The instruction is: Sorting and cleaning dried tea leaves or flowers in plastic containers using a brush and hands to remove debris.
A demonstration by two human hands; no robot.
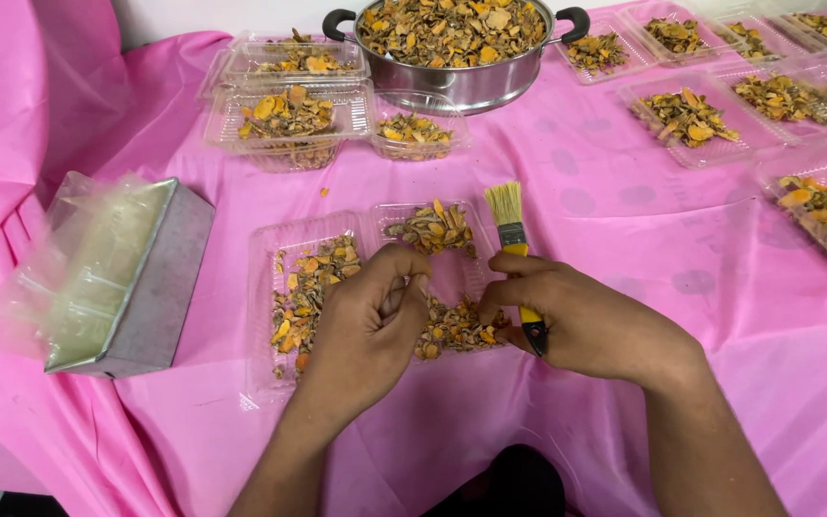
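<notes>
The right hand [586, 321] has its fingers wrapped round the brush [514, 251], whose long axis runs away from them, bristles at the far end. The left hand [370, 321], fingers curled together, pinches dried slices in the open clear tray [270, 287], just beside the brush on the table [624, 211].

The right hand [586, 321] holds a yellow brush [514, 251], bristles pointing away. The left hand [368, 321] pinches dried orange bits [452, 328] in an open clear box [284, 316] on a pink cloth [605, 191]. A pot [461, 81] full of bits sits behind.
</notes>
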